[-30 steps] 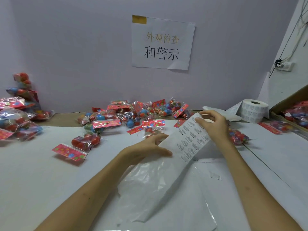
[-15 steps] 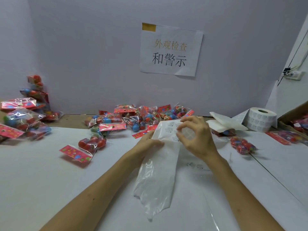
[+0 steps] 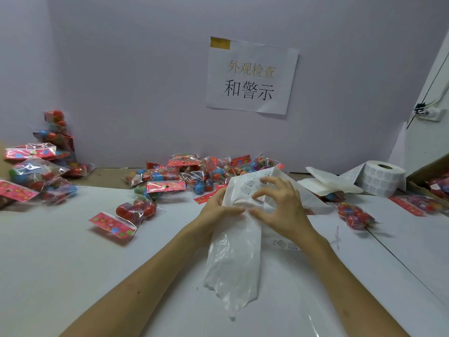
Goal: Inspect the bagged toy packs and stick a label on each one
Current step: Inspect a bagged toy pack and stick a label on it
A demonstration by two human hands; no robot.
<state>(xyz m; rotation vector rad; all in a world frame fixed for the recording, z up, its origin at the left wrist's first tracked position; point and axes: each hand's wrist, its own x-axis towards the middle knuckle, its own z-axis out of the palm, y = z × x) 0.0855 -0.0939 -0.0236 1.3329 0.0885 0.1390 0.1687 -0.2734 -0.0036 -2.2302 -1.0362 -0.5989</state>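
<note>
A white label sheet (image 3: 252,188) with a translucent backing film (image 3: 233,259) hanging from it is held over the middle of the table. My left hand (image 3: 218,210) grips the sheet's left edge. My right hand (image 3: 279,205) pinches the sheet between thumb and forefinger, other fingers spread. Several bagged toy packs (image 3: 184,176) with red header cards lie piled against the back wall. One pack (image 3: 128,215) lies alone front-left, another (image 3: 354,214) to the right.
A roll of labels (image 3: 381,178) stands back right beside crumpled white backing paper (image 3: 328,183). A cardboard box (image 3: 432,181) with packs sits at the far right. More packs (image 3: 34,176) are stacked at the left. A loose label strip (image 3: 284,244) lies on the white table (image 3: 73,263).
The label sheet has been drawn in from the right and now hangs folded between both hands. My right hand moved left to pinch it near my left hand.
</note>
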